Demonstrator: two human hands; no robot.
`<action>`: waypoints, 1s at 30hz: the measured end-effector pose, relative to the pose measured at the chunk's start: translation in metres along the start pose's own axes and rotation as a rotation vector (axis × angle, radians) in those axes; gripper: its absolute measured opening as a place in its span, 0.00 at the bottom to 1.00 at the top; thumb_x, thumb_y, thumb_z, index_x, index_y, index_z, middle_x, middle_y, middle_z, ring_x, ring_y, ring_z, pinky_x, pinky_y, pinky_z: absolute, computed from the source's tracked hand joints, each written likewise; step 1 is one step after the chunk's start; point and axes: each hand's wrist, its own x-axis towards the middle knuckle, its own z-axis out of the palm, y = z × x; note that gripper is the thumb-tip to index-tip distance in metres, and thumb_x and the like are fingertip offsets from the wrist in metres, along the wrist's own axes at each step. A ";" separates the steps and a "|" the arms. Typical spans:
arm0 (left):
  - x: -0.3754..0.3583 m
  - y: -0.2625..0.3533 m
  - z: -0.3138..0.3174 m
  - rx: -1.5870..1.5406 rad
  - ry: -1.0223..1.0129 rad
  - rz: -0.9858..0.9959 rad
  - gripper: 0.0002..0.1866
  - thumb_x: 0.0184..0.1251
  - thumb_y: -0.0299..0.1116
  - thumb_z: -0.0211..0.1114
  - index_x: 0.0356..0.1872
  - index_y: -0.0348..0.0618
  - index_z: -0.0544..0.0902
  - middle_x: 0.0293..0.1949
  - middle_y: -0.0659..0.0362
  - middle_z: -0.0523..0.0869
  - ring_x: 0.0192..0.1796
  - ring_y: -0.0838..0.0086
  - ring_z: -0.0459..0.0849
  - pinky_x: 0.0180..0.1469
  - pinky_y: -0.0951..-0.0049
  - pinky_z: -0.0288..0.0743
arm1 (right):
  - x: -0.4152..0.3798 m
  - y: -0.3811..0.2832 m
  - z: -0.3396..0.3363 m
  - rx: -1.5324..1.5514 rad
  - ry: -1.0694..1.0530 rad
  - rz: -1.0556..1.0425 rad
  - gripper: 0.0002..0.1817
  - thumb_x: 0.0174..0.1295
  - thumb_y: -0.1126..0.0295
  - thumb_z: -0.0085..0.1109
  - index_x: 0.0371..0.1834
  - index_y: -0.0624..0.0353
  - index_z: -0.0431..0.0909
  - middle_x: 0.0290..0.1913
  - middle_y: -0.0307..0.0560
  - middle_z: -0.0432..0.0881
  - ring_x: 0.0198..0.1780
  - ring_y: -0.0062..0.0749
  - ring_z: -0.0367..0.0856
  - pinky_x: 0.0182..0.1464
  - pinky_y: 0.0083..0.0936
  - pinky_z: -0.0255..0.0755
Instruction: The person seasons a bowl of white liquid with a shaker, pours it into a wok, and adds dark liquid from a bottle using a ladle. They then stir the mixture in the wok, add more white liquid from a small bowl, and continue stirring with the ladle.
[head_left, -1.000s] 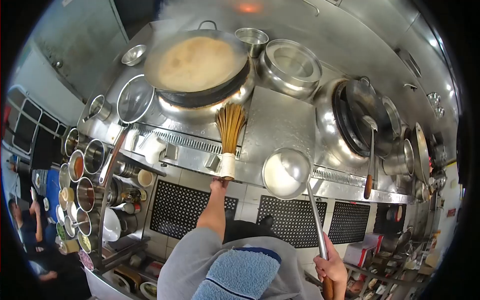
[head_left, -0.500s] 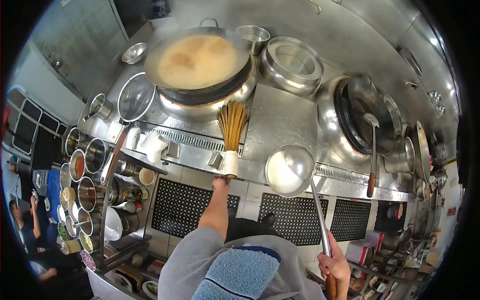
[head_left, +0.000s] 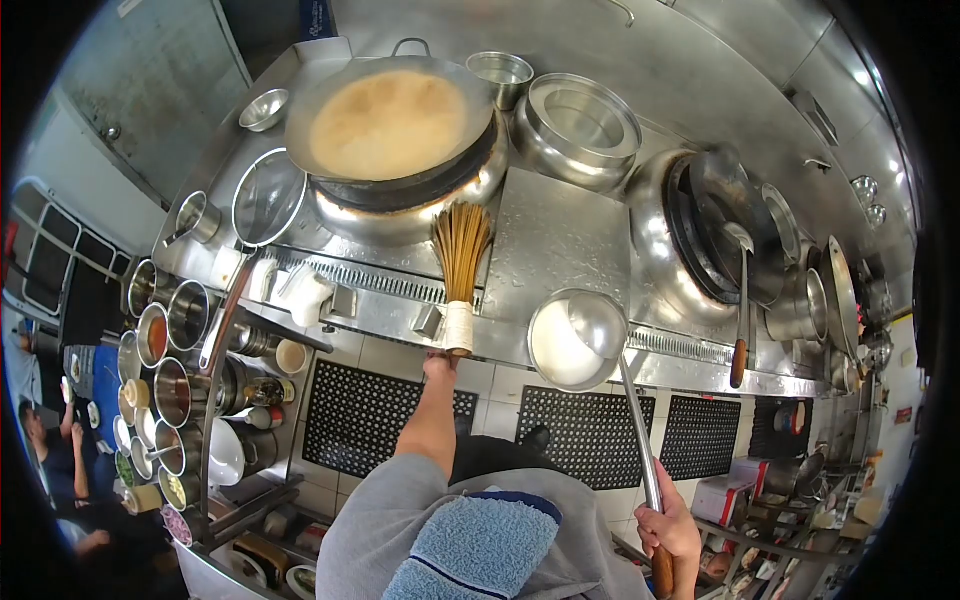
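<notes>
My right hand (head_left: 668, 528) grips a long-handled ladle (head_left: 638, 425) low on its shaft, near the wooden end. The wide metal ladle bowl hangs over the stove's front edge, with milky white liquid (head_left: 556, 343) inside and a shiny grey patch on one side. My left hand (head_left: 439, 367) is at the stove's front edge, just under a bamboo wok brush (head_left: 460, 262) standing upright with a wrapped handle. Its fingers look closed, but what they hold is hidden. Behind the brush, a large wok (head_left: 300, 135) contains cloudy tan liquid (head_left: 388, 122).
A strainer (head_left: 270, 197) lies at the left, beside a rack of metal containers (head_left: 173, 389). To the right, a tilted dark wok (head_left: 722, 190) holds another ladle (head_left: 743, 300). A lidded pot (head_left: 535, 140) stands behind. Rubber mats (head_left: 580, 440) cover the floor; another person (head_left: 62, 440) is far left.
The view has shifted slightly, moving the stove a little left in the picture. Both my hands keep their places, and the ladle stays over the edge. The other person's arm has moved.
</notes>
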 end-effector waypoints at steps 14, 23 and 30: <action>-0.005 0.001 0.003 -0.021 0.000 -0.008 0.08 0.71 0.27 0.55 0.47 0.51 0.76 0.45 0.62 0.82 0.42 0.67 0.84 0.37 0.66 0.84 | -0.001 0.002 -0.003 0.014 0.015 0.003 0.48 0.56 0.87 0.46 0.78 0.49 0.33 0.17 0.38 0.67 0.11 0.20 0.62 0.11 0.23 0.62; -0.018 0.001 0.005 0.079 -0.043 0.038 0.12 0.74 0.30 0.46 0.52 0.43 0.73 0.44 0.52 0.80 0.38 0.63 0.82 0.34 0.63 0.83 | 0.000 -0.001 -0.003 -0.007 0.036 0.002 0.48 0.54 0.85 0.47 0.78 0.52 0.34 0.17 0.38 0.67 0.10 0.20 0.63 0.10 0.21 0.62; -0.046 -0.009 -0.003 0.448 0.006 -0.006 0.13 0.68 0.29 0.53 0.52 0.41 0.71 0.39 0.54 0.77 0.37 0.67 0.78 0.40 0.58 0.84 | 0.006 0.002 -0.009 -0.137 0.044 -0.013 0.44 0.57 0.83 0.49 0.76 0.57 0.38 0.16 0.38 0.66 0.11 0.22 0.63 0.11 0.24 0.63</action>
